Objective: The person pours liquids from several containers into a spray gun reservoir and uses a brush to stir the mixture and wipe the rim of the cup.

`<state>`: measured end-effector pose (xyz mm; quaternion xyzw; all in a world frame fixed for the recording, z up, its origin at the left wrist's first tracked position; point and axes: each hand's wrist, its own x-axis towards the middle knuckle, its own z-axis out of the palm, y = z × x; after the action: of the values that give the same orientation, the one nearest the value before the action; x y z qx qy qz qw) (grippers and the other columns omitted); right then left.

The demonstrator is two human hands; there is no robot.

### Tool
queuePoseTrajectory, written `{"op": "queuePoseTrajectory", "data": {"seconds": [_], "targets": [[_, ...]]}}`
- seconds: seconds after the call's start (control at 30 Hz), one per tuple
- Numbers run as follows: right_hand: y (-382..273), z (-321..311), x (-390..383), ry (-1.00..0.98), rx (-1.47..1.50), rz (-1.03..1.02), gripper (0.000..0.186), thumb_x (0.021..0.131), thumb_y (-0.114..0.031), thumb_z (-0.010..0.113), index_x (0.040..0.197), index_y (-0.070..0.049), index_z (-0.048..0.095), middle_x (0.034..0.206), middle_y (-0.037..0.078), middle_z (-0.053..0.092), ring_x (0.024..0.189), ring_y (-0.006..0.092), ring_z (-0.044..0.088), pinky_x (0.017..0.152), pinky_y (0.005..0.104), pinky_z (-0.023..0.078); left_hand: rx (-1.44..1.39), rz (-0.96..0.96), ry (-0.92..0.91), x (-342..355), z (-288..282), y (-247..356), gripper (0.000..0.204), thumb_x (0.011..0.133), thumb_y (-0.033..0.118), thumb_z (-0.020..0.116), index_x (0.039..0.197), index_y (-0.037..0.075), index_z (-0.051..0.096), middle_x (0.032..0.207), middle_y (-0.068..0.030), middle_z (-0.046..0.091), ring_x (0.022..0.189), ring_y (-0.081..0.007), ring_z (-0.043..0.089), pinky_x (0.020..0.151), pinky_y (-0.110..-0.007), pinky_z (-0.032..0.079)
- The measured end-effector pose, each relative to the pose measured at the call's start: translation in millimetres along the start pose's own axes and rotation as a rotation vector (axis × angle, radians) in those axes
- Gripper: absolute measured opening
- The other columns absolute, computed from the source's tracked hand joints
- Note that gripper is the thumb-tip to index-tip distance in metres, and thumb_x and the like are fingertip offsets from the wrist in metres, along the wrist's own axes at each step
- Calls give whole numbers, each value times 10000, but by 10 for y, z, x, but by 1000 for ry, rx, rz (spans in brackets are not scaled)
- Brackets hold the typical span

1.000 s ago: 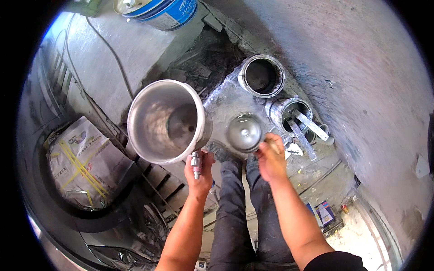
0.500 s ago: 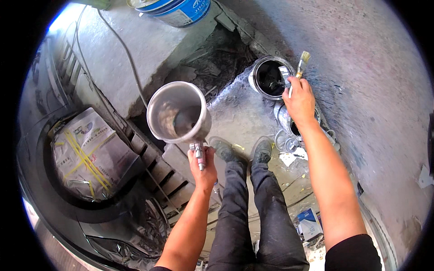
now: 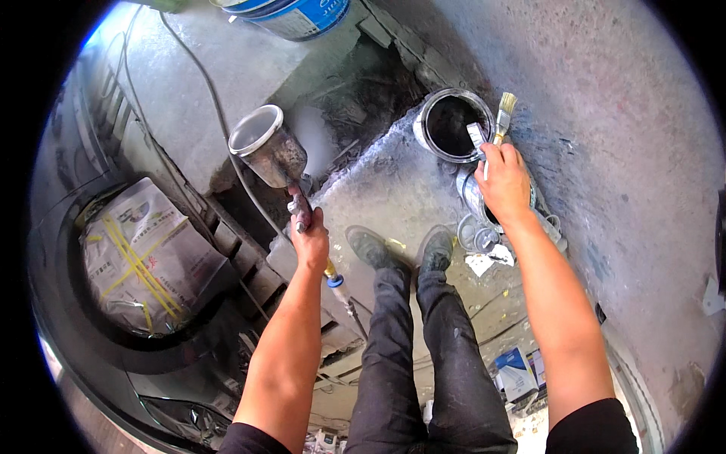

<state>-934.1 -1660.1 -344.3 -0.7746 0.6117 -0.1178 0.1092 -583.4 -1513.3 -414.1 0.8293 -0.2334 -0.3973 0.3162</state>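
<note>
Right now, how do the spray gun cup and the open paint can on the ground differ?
The spray gun cup is held up in the left hand; the open paint can stands on the ground. The cup is tilted, the can upright. The cup looks pale inside, the can dark. Both are round, metal and open-topped.

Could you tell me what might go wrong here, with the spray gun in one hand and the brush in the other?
The spray gun in the left hand has an uncovered cup, so tilting it could spill paint. The brush in the right hand might drip beside the open can. The hose near the shoes could trip.
</note>
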Motion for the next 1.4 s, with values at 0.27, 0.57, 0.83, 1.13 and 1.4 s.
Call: {"op": "queuePoseTrajectory", "data": {"seconds": [0.27,0.57,0.83,1.13,1.4], "targets": [[63,3,1,-65,-54,37,311,765,-111,669,1063,-89,584,950,134,535,926,343,561,795,434,491,-105,-47,-38,-168,61,210,261,898,143,606,1084,55,446,891,-65,577,603,-139,568,518,-289,470],[88,-38,160,-292,-140,-36,324,754,-120,667,1061,-74,574,984,162,544,939,362,555,779,450,493,61,159,187,-439,-122,301,246,867,130,635,974,-7,460,915,-161,490,721,-280,555,640,-387,465],[-763,-207,1175,27,453,389,291,776,-106,668,1046,-51,576,974,141,608,904,268,595,808,364,479,-223,-55,181,-762,-723,859,161,876,119,660,835,35,529,704,-8,513,629,-111,470,584,-278,415],[-1989,429,3357,185,1384,527,348,823,-69,664,1123,-10,497,955,87,564,752,153,591,653,274,516,-123,36,367,-613,-774,1007,144,870,110,680,828,45,559,703,17,528,630,-106,483,585,-278,422],[-2056,1021,4102,165,1273,598,300,839,-85,660,1095,-10,522,948,103,586,743,154,604,622,274,536,-18,54,451,-540,-636,1093,132,890,112,643,849,-7,602,728,-19,558,673,-107,478,613,-279,419]]}}
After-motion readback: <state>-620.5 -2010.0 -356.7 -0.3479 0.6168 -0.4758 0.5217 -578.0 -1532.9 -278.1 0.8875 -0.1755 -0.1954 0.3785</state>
